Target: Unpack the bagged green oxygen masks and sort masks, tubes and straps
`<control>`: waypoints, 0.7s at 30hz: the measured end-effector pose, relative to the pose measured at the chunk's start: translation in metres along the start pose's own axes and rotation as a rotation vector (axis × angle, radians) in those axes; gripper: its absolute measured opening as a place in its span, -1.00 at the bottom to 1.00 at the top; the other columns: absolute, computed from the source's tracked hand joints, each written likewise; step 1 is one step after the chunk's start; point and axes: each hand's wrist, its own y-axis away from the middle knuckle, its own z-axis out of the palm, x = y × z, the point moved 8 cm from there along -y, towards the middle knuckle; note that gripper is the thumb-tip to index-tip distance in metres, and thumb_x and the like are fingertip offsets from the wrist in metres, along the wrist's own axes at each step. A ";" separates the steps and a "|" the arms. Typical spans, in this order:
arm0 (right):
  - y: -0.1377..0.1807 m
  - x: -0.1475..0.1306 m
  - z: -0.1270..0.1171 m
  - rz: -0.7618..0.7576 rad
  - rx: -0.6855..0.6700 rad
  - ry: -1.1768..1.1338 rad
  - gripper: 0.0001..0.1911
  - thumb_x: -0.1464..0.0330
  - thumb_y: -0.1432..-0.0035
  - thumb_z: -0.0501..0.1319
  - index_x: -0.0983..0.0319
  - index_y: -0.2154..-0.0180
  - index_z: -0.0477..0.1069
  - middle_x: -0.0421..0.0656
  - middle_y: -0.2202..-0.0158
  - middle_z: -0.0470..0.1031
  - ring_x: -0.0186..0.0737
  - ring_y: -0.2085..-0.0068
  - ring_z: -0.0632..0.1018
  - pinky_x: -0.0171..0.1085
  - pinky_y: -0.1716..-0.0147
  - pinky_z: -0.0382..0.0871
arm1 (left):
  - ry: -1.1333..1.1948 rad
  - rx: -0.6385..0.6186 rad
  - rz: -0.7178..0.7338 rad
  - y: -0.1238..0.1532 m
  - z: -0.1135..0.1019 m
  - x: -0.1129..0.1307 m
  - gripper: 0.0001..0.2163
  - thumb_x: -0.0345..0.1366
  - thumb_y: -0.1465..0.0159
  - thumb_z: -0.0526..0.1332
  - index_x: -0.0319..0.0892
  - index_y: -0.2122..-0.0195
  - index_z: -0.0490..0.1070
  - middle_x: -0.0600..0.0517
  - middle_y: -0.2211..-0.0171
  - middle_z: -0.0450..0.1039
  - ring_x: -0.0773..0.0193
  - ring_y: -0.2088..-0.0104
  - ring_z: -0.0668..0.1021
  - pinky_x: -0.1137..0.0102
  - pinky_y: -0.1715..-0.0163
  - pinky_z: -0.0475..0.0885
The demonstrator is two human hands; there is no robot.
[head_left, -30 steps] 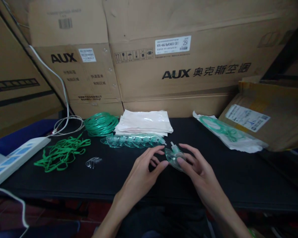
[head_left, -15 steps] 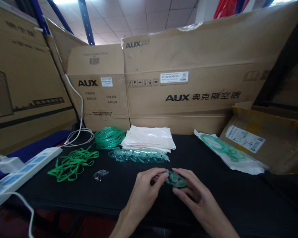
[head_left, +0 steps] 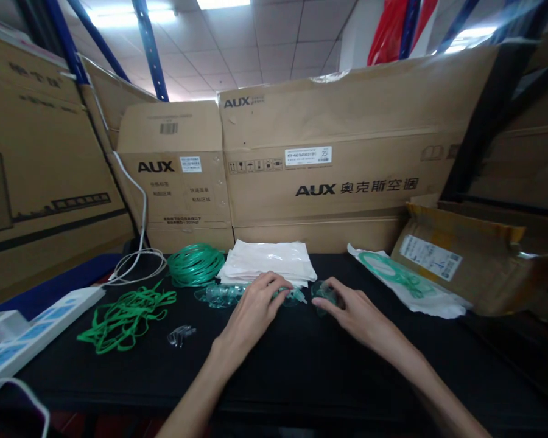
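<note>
My right hand (head_left: 344,302) is closed around a clear green plastic face mask (head_left: 320,294), just right of the mask row and low over the black table. Thumb and fingers grip its right side. My left hand (head_left: 263,299) reaches over a row of similar nested masks (head_left: 221,295), hiding the middle of it. Its fingers are loosely curved and apart from the thumb, with nothing visibly gripped; whether the fingertips touch the row I cannot tell. Behind the row lies a stack of white pouches (head_left: 267,258).
A coil of green tubing (head_left: 196,266), tangled green elastic straps (head_left: 128,317) and small clear or metallic strips (head_left: 181,334) lie left. A packed pouch (head_left: 404,283) and an open carton (head_left: 466,255) are at right. A white power strip (head_left: 41,328) edges the left; AUX cartons (head_left: 319,207) wall the back.
Both hands, which were together on one mask near the front, have moved away toward the row and separated. The left let go; the right keeps the mask. The view has tilted up slightly.
</note>
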 end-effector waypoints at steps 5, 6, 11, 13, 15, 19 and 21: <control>-0.028 0.012 0.018 -0.074 -0.096 0.158 -0.61 0.05 -0.31 0.21 0.18 0.03 0.54 0.01 0.19 0.66 0.14 0.09 0.64 -0.07 0.11 0.45 | -0.112 -0.085 0.079 -0.011 0.014 -0.012 -0.87 -0.37 -0.40 0.21 -0.12 0.07 0.49 -0.02 0.09 0.52 0.13 0.03 0.53 0.20 -0.04 0.43; -0.031 0.012 0.022 -0.090 -0.108 0.163 -0.57 0.05 -0.32 0.19 0.20 -0.02 0.53 0.06 0.13 0.65 0.18 0.04 0.63 -0.03 0.06 0.44 | -0.112 -0.076 0.069 -0.011 0.016 -0.013 -0.86 -0.37 -0.40 0.21 -0.12 0.04 0.47 -0.02 0.08 0.52 0.13 0.02 0.52 0.20 -0.06 0.42; -0.036 0.006 0.032 -0.149 -0.113 0.045 -0.53 0.07 -0.36 0.16 0.17 -0.14 0.49 0.05 -0.07 0.61 0.14 -0.14 0.57 0.01 -0.15 0.37 | -0.119 -0.074 0.083 -0.008 0.023 -0.014 -0.77 -0.39 -0.41 0.19 -0.12 -0.08 0.39 -0.04 -0.05 0.50 0.13 -0.09 0.49 0.17 -0.18 0.33; -0.037 0.004 0.034 -0.176 -0.122 -0.024 -0.52 0.10 -0.40 0.11 0.19 -0.20 0.44 0.03 -0.15 0.56 0.10 -0.18 0.54 0.03 -0.20 0.32 | -0.098 -0.072 0.079 -0.008 0.024 -0.016 -0.72 -0.40 -0.41 0.20 -0.10 -0.13 0.38 -0.02 -0.07 0.51 0.14 -0.09 0.48 0.18 -0.17 0.35; -0.037 0.004 0.034 -0.190 -0.110 -0.045 -0.54 0.15 -0.43 0.07 0.21 -0.23 0.40 0.04 -0.21 0.50 0.07 -0.22 0.51 0.03 -0.23 0.29 | -0.070 -0.062 0.049 -0.008 0.024 -0.020 -0.70 -0.38 -0.40 0.22 -0.08 -0.14 0.39 -0.01 -0.03 0.53 0.13 -0.05 0.48 0.20 -0.12 0.40; -0.036 0.005 0.031 -0.190 -0.110 0.002 -0.65 0.20 -0.42 0.10 0.17 -0.13 0.42 -0.01 0.05 0.65 0.02 0.03 0.64 -0.06 0.01 0.46 | -0.037 -0.056 -0.005 -0.008 0.024 -0.025 -0.71 -0.34 -0.39 0.25 -0.05 -0.13 0.43 -0.01 0.00 0.53 0.13 -0.02 0.50 0.21 -0.09 0.43; -0.036 0.004 0.031 -0.210 -0.129 0.023 -0.68 0.18 -0.42 0.10 0.15 -0.08 0.43 -0.07 0.17 0.66 -0.02 0.16 0.65 -0.11 0.10 0.47 | -0.035 -0.064 -0.004 -0.009 0.024 -0.024 -0.69 -0.34 -0.39 0.24 -0.05 -0.15 0.41 -0.01 -0.01 0.54 0.13 -0.01 0.50 0.22 -0.07 0.43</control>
